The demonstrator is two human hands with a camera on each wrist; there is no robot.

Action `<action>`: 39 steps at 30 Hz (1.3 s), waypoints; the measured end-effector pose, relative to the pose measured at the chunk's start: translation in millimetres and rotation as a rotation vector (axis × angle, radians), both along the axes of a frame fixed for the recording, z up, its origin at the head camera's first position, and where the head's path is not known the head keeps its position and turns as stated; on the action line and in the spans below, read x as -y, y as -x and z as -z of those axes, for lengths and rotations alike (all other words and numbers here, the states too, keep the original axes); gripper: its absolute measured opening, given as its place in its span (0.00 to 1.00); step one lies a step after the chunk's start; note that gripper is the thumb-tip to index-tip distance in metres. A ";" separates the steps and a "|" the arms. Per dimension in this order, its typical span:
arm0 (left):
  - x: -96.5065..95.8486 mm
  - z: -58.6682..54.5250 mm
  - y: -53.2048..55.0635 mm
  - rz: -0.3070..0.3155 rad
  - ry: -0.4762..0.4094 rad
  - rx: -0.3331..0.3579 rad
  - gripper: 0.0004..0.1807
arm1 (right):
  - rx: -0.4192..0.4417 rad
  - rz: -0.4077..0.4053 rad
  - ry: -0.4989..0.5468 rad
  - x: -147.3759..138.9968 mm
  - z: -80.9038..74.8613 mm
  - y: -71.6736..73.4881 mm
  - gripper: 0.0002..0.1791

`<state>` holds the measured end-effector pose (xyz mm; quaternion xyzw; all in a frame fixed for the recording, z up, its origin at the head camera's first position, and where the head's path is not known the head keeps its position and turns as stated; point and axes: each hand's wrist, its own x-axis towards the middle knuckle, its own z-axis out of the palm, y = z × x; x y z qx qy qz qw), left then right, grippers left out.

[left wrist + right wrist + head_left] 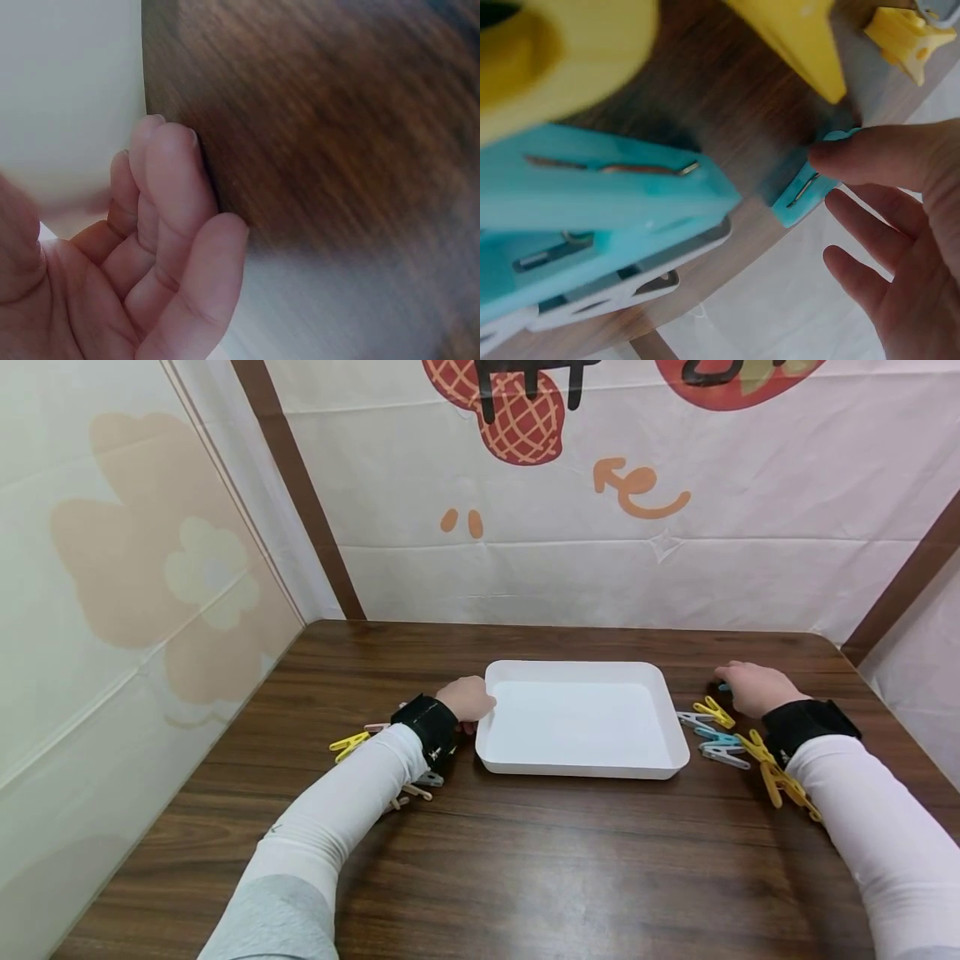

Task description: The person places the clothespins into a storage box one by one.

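A white rectangular tray [581, 718] lies on the table. My left hand [465, 699] grips its left wall, the thumb over the rim and the curled fingers [176, 176] outside and low by the tabletop. On the right, my right hand [759, 687] pinches a small blue clothespin [799, 199] between thumb and fingers, close to the table surface. Closer to that wrist lie more clothespins: a yellow one [714, 712], a blue one [716, 736], a grey one [725, 755] and larger yellow ones [772, 768].
Around my left wrist lie other clothespins, among them a yellow one [349, 744] and a grey one [430, 779], partly hidden by the arm. The wooden table [555, 860] meets a printed cloth wall [525, 577] at the back and another on the left.
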<state>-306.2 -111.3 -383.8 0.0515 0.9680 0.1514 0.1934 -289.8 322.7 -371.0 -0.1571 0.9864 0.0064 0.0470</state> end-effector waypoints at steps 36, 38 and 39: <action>1.5 -2.0 -0.2 0.018 -0.025 0.004 0.18 | -0.264 -0.230 0.120 80.7 -47.6 -0.6 0.17; 0.8 -1.5 -0.4 0.015 -0.025 0.005 0.18 | -0.269 -0.255 0.122 88.1 -47.6 -1.2 0.17; 0.3 -1.4 -0.9 0.015 -0.026 0.007 0.18 | -0.267 -0.265 0.128 91.1 -47.1 -1.4 0.17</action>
